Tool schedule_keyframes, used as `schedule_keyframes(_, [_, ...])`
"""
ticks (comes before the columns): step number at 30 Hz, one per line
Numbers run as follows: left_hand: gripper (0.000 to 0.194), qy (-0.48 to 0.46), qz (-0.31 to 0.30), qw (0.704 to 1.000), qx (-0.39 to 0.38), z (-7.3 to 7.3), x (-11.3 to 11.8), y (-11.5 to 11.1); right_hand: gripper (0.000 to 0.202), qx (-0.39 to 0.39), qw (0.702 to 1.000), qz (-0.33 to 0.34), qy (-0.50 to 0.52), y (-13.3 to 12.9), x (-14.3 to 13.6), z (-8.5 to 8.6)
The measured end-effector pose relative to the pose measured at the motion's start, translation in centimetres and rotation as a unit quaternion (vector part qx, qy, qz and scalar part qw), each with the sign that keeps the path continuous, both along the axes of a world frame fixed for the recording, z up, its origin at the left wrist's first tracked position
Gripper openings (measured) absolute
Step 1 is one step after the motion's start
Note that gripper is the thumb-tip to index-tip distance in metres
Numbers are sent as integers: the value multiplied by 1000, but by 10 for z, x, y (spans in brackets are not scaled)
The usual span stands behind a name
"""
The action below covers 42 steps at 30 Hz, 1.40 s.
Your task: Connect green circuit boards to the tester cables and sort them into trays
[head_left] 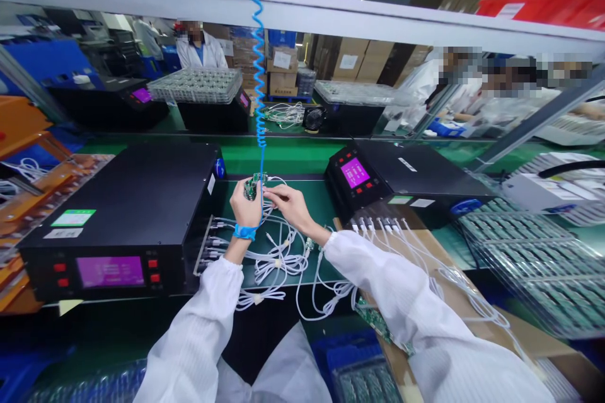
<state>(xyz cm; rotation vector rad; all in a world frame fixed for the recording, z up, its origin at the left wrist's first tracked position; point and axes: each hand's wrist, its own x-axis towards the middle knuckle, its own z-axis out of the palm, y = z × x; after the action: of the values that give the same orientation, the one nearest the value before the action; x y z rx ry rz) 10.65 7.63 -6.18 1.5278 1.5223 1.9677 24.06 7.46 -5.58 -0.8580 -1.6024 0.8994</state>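
Observation:
My left hand (246, 206), with a blue wrist strap (244, 232), is closed round small green circuit boards (251, 186) above the green mat. Close against it on the right, my right hand (289, 204) pinches the end of a white cable at the boards. The coiled blue cord (258, 63) hangs down in front of the left hand. Below both hands lie bundled white cables (280, 263), some plugged into the side of the left black box (127, 195).
On the right stands another black box (406, 170) with white cables in its front. Trays of green boards (534, 264) lie at the far right. Cardboard (444, 252) is under my right forearm. A shelf beam (378, 19) crosses above. Several people in white are beyond the bench.

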Motion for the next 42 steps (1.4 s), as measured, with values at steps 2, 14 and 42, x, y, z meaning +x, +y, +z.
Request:
schedule_keyframes(2, [15,14,-10,1000,4,-1,1,0,36,25,999,-27,-12,-3,-1,1])
schedule_keyframes(14, [8,42,-37,998,6,-7,4,3,33,80,992,-92,-23,-1,-9,5])
schedule_keyframes(42, [4,95,-58,994,14,-12,9,0,37,12,997,-78,5,-2,-10,10])
